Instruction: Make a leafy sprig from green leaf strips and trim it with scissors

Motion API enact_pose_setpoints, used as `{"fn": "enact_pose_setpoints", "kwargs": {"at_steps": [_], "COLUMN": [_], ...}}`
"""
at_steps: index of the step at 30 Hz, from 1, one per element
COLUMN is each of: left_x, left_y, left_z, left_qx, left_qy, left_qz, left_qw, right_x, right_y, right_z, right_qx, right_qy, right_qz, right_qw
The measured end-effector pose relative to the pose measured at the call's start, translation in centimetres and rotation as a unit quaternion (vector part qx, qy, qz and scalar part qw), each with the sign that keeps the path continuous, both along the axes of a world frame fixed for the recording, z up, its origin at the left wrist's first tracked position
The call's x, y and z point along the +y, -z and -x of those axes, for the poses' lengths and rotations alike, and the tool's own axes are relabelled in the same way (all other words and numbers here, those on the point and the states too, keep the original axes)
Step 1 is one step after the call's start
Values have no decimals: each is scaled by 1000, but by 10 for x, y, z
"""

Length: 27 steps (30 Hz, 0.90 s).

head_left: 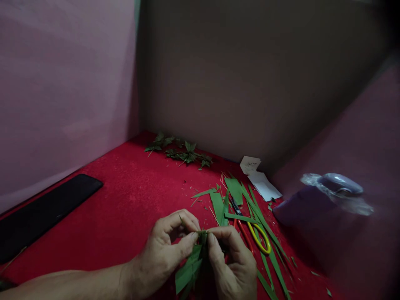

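Note:
Low in the head view, my left hand [165,252] and my right hand [233,262] meet over a red cloth-covered table [125,200]. Both pinch a folded green leaf strip piece [190,268] between thumbs and fingers; its long blades hang down toward me. Loose green leaf strips [237,200] lie just beyond my right hand. Scissors [251,231] with one red and one yellow handle rest among them. A row of small folded green leaf shapes [183,152] sits at the far edge near the wall.
A flat black object [43,210] lies at the left. White paper scraps [259,177] lie near the back wall. A purple box [309,208] with a plastic-wrapped roll [339,189] on it stands at the right. Brown and pink panels enclose the table.

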<state>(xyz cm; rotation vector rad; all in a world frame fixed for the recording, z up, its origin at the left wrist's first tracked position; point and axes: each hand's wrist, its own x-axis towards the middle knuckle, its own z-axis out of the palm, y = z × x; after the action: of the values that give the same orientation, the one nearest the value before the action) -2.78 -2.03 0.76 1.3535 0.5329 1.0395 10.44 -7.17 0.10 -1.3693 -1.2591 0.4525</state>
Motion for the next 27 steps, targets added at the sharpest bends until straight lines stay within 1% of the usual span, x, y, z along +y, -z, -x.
{"fn": "enact_pose_setpoints", "kwargs": {"at_steps": [2, 6, 8, 10, 12, 14, 16, 19, 24, 27], "left_x": [1, 2, 2, 2, 1, -1, -2, -2, 0, 1], "left_y": [-1, -8, -12, -14, -12, -8, -3, 1, 1, 1], "left_z": [0, 3, 6, 7, 6, 4, 1, -1, -2, -3], "left_qx": [9, 61, 82, 95, 103, 94, 101, 100, 78, 67], "left_qy": [7, 5, 7, 23, 39, 29, 30, 10, 13, 16], "left_qz": [8, 23, 25, 32, 42, 34, 41, 58, 97, 112], "left_qw": [1000, 998, 996, 995, 993, 995, 994, 993, 992, 991], "right_x": [0, -1, -1, -1, 1, 2, 3, 3, 2, 2], "right_y": [-1, 0, 1, 2, 3, 3, 2, -1, -5, -5], "right_z": [0, 0, 0, -2, -3, -3, -3, -2, -3, -4], "right_qx": [-19, -77, -92, -103, -107, -102, -95, -89, -63, -51], "right_qy": [13, 45, 51, 53, 55, 56, 55, 46, 12, 5], "right_qz": [-4, -40, -53, -62, -66, -65, -62, -57, -29, -24], "right_qw": [1000, 995, 993, 991, 990, 991, 992, 993, 997, 998]}}
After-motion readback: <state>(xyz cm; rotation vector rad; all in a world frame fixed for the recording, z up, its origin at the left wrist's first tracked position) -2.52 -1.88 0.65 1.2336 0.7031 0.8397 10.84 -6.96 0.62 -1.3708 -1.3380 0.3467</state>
